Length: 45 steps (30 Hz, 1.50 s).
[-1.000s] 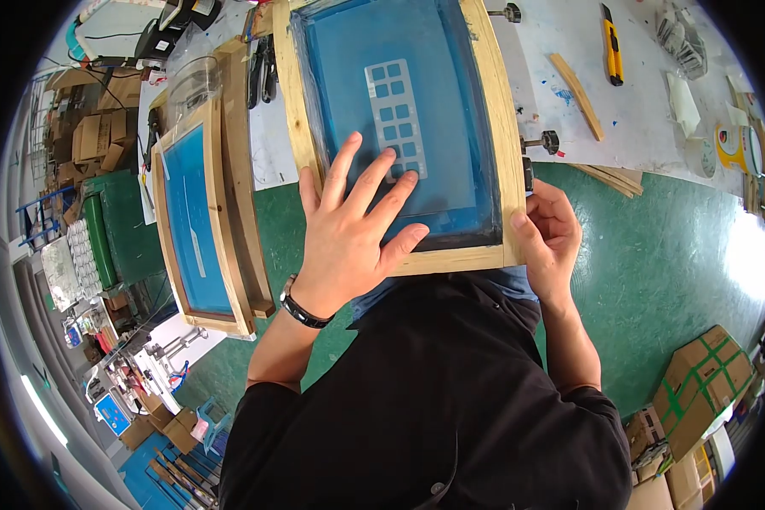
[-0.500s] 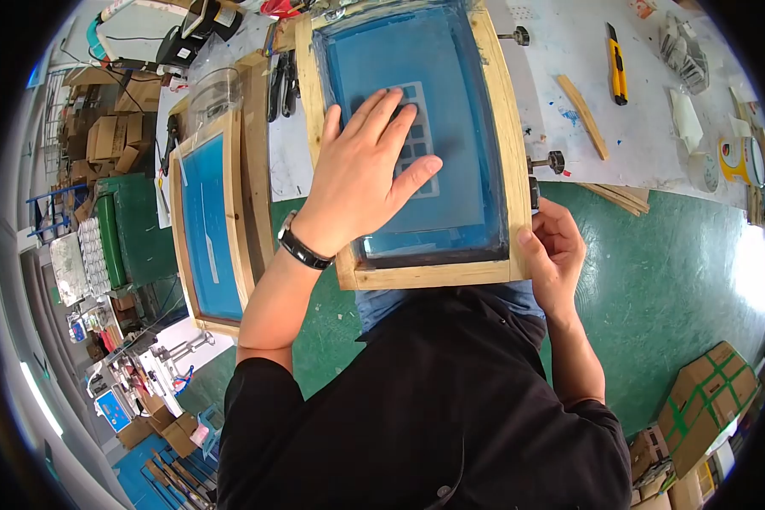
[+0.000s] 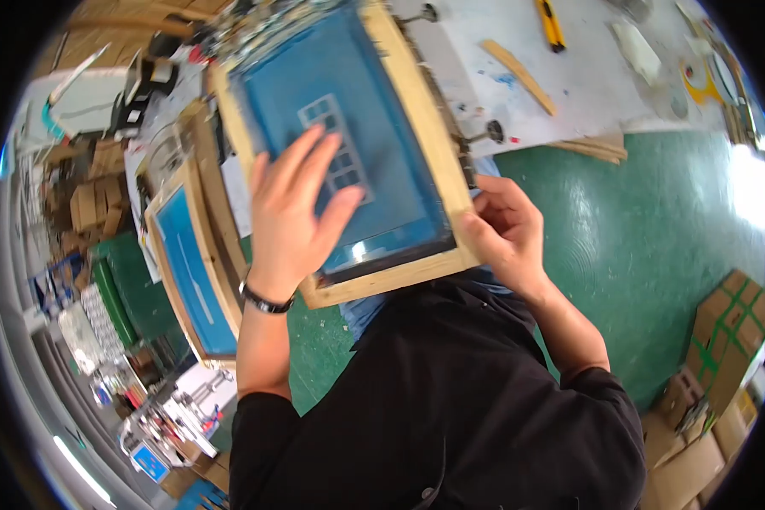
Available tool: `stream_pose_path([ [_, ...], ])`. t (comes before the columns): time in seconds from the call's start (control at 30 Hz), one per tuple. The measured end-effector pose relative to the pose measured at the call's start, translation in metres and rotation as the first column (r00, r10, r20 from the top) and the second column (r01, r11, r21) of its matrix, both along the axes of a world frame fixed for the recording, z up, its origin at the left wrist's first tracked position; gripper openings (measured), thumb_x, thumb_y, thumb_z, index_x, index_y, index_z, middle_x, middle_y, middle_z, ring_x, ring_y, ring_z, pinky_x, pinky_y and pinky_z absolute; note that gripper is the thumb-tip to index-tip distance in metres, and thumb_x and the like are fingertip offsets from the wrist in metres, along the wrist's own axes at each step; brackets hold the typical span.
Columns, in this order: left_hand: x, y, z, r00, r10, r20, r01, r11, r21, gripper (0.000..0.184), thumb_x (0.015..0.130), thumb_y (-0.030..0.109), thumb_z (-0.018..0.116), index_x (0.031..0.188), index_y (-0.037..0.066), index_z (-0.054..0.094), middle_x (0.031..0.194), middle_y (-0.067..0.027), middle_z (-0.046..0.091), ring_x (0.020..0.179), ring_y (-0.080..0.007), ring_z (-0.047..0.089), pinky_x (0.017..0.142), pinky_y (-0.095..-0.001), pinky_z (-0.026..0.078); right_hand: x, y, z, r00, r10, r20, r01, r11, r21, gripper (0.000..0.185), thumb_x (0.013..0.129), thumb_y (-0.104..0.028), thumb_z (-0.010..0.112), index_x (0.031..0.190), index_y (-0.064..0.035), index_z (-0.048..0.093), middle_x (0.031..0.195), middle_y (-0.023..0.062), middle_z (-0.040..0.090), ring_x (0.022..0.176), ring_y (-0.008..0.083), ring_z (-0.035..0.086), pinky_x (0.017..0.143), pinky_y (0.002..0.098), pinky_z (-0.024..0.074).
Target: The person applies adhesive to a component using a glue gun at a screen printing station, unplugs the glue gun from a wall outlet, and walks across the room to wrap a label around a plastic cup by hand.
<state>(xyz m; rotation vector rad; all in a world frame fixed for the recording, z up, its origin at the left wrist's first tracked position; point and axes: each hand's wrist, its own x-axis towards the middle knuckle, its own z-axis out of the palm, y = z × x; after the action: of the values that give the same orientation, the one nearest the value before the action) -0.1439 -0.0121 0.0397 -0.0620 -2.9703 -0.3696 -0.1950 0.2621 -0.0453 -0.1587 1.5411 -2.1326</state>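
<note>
Blue mesh screen in a rectangular pale-wood frame (image 3: 387, 149) sits ahead of the torso, far end over the white worktop (image 3: 591, 93). Left hand (image 3: 287, 214), fingers apart, is now nearer the torso than half a second ago, baring more white grid pattern (image 3: 343, 161). Right hand (image 3: 516, 236) stays at the near right corner, thumb on wood; can't tell if clamped.

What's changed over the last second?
The left hand moved up the blue screen, then partly back; its thumb, first below the grid of squares, now overlaps its lower end. The view swung. No visible grasp or release; the right hand stays at the lower right corner of the wooden frame.
</note>
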Motion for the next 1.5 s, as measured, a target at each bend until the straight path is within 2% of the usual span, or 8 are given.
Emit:
stream_pose_path([
  [0.03,0.007,0.0,-0.001,0.999,-0.033,0.007,0.033,0.999,0.011,0.051,0.099,0.039,0.068,0.137,0.005,0.067,0.147,-0.0143,0.061,0.128,-0.0319,0.061,0.114,-0.0498,0.036,0.0,0.001,-0.001,0.999,-0.033,0.007,0.033,0.999,0.011,0.043,0.095,-0.001,0.073,0.134,0.002,0.057,0.087,0.0038,0.06,0.072,0.0092,0.05,0.067,0.0208,0.0426],
  [0.1,0.026,-0.003,-0.009,0.971,0.182,-0.155,-0.132,0.949,0.287,0.044,0.099,0.027,0.069,0.137,0.004,0.067,0.147,-0.0151,0.06,0.13,-0.0319,0.06,0.116,-0.0445,0.038,-0.001,0.002,-0.004,0.999,0.025,-0.046,-0.025,1.0,-0.003,0.041,0.095,-0.003,0.074,0.132,0.0018,0.057,0.083,0.0021,0.058,0.07,0.0085,0.049,0.064,0.0212,0.0414],
  [0.17,0.048,-0.01,-0.018,0.924,0.281,-0.258,-0.199,0.932,0.303,0.042,0.102,0.021,0.066,0.14,0.004,0.064,0.147,-0.0158,0.06,0.131,-0.031,0.059,0.115,-0.0398,0.041,-0.001,0.005,-0.006,0.999,0.008,-0.044,-0.008,1.0,-0.003,0.041,0.095,-0.003,0.074,0.132,0.0017,0.057,0.083,0.0017,0.058,0.069,0.0084,0.049,0.064,0.0213,0.041],
  [0.2,0.06,-0.01,-0.024,0.929,0.27,-0.252,-0.191,0.936,0.296,0.042,0.102,0.021,0.066,0.14,0.004,0.064,0.147,-0.0158,0.06,0.131,-0.031,0.059,0.115,-0.0398,0.041,-0.002,0.004,-0.005,0.998,0.019,-0.052,-0.019,1.0,-0.005,0.04,0.095,-0.004,0.075,0.131,0.0017,0.057,0.082,0.0014,0.057,0.068,0.0082,0.048,0.064,0.0213,0.0407],
  [0.3,0.087,-0.008,-0.038,0.818,0.533,-0.217,-0.415,0.807,0.42,0.043,0.107,0.022,0.061,0.146,0.003,0.059,0.147,-0.0155,0.06,0.131,-0.0293,0.058,0.112,-0.04,0.044,-0.005,0.004,-0.007,0.997,0.04,-0.073,-0.041,0.999,-0.012,0.039,0.095,-0.005,0.075,0.13,0.0017,0.057,0.08,0.0007,0.056,0.067,0.008,0.048,0.063,0.0215,0.0399],
  [0.43,0.109,0.008,-0.047,0.723,0.689,0.052,-0.585,0.57,0.577,0.047,0.113,0.03,0.052,0.149,0.001,0.056,0.146,-0.0141,0.061,0.129,-0.0246,0.059,0.112,-0.0338,0.044,-0.005,0.003,-0.009,0.991,0.04,-0.124,-0.042,0.999,-0.016,0.038,0.096,-0.006,0.075,0.128,0.0016,0.058,0.078,0.0001,0.055,0.065,0.0078,0.046,0.061,0.0217,0.0388],
  [0.6,0.116,0.011,-0.045,0.656,0.736,0.168,-0.679,0.478,0.557,0.05,0.113,0.035,0.052,0.15,0.0,0.056,0.144,-0.0135,0.062,0.125,-0.0223,0.06,0.109,-0.0308,0.044,-0.007,0.004,-0.006,0.993,0.049,-0.109,-0.05,0.999,-0.008,0.039,0.095,-0.007,0.076,0.128,0.0021,0.058,0.077,-0.0003,0.053,0.064,0.0078,0.046,0.06,0.0219,0.0387],
  [1.5,0.119,0.01,-0.049,0.679,0.717,0.16,-0.636,0.464,0.617,0.051,0.114,0.036,0.051,0.15,0.0,0.055,0.143,-0.0138,0.063,0.126,-0.0224,0.06,0.109,-0.0315,0.044,-0.005,0.004,-0.007,0.994,0.067,-0.083,-0.068,0.998,-0.017,0.042,0.096,-0.008,0.075,0.133,0.0018,0.057,0.081,0.0006,0.053,0.068,0.0075,0.046,0.062,0.0217,0.0387],
])
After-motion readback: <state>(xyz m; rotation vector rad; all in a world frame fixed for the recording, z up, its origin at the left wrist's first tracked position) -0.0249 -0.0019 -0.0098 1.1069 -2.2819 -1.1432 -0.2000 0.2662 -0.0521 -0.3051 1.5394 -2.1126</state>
